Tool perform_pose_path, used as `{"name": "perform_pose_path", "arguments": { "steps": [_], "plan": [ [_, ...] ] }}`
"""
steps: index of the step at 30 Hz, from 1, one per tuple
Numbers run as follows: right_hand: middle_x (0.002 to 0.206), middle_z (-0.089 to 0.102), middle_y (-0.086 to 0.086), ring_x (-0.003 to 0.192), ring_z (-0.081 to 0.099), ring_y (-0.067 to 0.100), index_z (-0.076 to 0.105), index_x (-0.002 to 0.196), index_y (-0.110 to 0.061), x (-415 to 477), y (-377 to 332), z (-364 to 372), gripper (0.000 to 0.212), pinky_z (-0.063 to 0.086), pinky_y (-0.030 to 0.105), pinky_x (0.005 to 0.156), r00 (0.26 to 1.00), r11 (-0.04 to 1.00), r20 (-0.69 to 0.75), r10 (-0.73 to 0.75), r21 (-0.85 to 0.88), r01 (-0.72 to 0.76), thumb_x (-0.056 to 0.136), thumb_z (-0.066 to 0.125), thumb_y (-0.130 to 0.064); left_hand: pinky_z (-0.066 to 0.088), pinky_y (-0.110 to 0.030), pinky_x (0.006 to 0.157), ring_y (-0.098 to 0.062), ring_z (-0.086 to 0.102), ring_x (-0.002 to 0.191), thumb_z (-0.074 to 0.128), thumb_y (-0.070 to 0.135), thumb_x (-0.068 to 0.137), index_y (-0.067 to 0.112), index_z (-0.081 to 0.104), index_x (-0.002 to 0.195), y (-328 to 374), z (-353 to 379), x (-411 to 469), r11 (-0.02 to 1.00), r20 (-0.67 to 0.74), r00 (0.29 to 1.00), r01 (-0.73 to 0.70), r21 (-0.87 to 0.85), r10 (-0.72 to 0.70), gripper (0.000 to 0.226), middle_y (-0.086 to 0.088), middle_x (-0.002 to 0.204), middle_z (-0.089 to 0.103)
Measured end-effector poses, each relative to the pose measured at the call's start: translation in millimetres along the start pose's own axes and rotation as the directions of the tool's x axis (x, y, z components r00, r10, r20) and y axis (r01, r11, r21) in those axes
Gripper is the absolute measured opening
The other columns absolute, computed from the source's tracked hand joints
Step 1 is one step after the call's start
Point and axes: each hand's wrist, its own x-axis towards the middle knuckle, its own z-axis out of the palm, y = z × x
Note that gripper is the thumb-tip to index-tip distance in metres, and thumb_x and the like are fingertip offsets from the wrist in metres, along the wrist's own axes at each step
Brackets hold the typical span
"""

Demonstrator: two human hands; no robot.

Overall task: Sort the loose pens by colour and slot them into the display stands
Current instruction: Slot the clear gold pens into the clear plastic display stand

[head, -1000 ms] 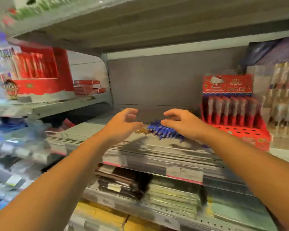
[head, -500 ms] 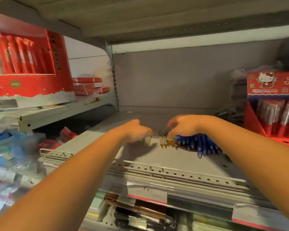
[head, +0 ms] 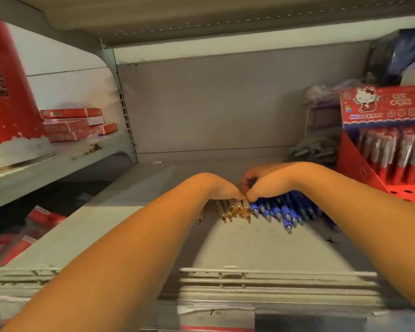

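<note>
Head view: left grip (head: 216, 188) and right grip (head: 267, 183) clutch loose pens (head: 274, 212).

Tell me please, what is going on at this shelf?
A person is sorting loose pens on a grey shelf with both bare hands. The right hand curls around the ends of the blue pens, and the left hand lies on the gold-tipped pens beside them; its fingers are hidden. Both piles lie on the shelf. The red display stand at the right holds other pens.
</note>
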Motion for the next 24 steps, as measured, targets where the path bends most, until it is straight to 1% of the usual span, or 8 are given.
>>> {"name": "perform_pose_path", "arguments": {
  "steps": [7,11,15,17,18,20,22,24],
  "plan": [
    [0.09,0.06,-0.004,0.077,0.052,0.013,0.057,0.088,-0.031,-0.8,2.0,6.7,0.002,0.04,0.027,0.066,0.997,0.996,-0.038,0.069,0.056,-0.067,0.09,0.059,-0.031,0.038,-0.014,0.032,-0.011,0.044,0.022,0.052,0.045,0.094,0.016,0.052,0.069,-0.2,-1.4,4.1,0.998,-0.006,0.998,-0.067,-0.007,0.067,0.039,0.0,0.042,0.054],
    [0.1,0.062,-0.007,0.088,0.056,0.013,0.06,0.093,-0.032,-3.9,10.4,6.8,0.016,0.045,0.029,0.076,0.996,0.997,-0.061,0.07,0.03,-0.068,0.088,0.063,-0.047,0.04,-0.015,0.034,-0.014,0.045,0.022,0.049,0.04,0.095,0.013,0.054,0.071,0.4,-0.7,4.6,0.996,-0.004,0.997,-0.083,-0.035,0.083,0.036,-0.001,0.043,0.056],
    [0.088,0.064,-0.002,0.074,0.054,0.014,0.065,0.093,-0.026,-8.1,16.6,6.6,0.007,0.044,0.027,0.066,0.997,0.997,-0.048,0.062,0.058,-0.059,0.087,0.062,-0.027,0.038,-0.015,0.029,-0.011,0.051,0.026,0.045,0.041,0.101,0.015,0.052,0.073,6.2,6.2,2.7,0.993,-0.01,0.994,-0.111,-0.042,0.111,0.039,-0.005,0.068,0.054],
    [0.091,0.064,0.002,0.074,0.052,0.014,0.067,0.096,-0.024,-10.9,21.7,4.5,0.012,0.041,0.027,0.067,0.998,0.996,-0.03,0.058,0.063,-0.056,0.088,0.058,-0.024,0.044,-0.015,0.038,-0.014,0.065,0.048,0.041,0.051,0.102,0.012,0.055,0.083,12.4,8.9,0.8,0.993,0.041,0.994,-0.103,-0.052,0.105,0.046,-0.008,0.084,0.056],
    [0.092,0.064,0.002,0.076,0.051,0.014,0.067,0.096,-0.024,-12.5,24.5,3.4,0.012,0.04,0.028,0.068,0.998,0.996,-0.027,0.059,0.065,-0.057,0.088,0.058,-0.025,0.049,-0.016,0.054,-0.019,0.07,0.078,0.039,0.055,0.101,0.009,0.059,0.1,15.2,9.9,1.9,0.995,0.064,0.993,-0.095,-0.034,0.097,0.051,-0.011,0.104,0.06],
    [0.091,0.063,-0.002,0.077,0.052,0.013,0.067,0.092,-0.027,-13.5,29.1,1.4,0.009,0.039,0.028,0.068,0.997,0.995,-0.029,0.069,0.067,-0.067,0.088,0.059,-0.028,0.04,-0.024,0.089,-0.026,0.046,0.132,0.035,0.06,0.099,0.012,0.042,0.144,20.6,11.7,2.4,0.997,0.087,0.994,-0.076,0.027,0.073,0.066,-0.011,0.148,0.043],
    [0.09,0.063,-0.004,0.078,0.052,0.014,0.067,0.092,-0.027,-12.3,30.8,0.7,0.01,0.039,0.028,0.068,0.996,0.995,-0.023,0.083,0.061,-0.082,0.087,0.06,-0.03,0.035,-0.027,0.098,-0.026,0.033,0.142,0.035,0.06,0.1,0.013,0.025,0.154,25.6,14.2,0.7,0.997,0.086,0.995,-0.063,0.047,0.059,0.072,-0.01,0.158,0.029],
    [0.09,0.061,-0.001,0.078,0.051,0.015,0.068,0.097,-0.021,-9.5,31.0,0.4,0.018,0.039,0.03,0.07,0.996,0.995,-0.005,0.085,0.051,-0.084,0.086,0.06,-0.032,0.033,-0.031,0.107,-0.027,0.033,0.143,0.039,0.061,0.098,0.013,0.026,0.154,28.2,15.7,1.7,0.997,0.067,0.997,-0.043,0.066,0.038,0.075,-0.01,0.159,0.029]
  ]
}}
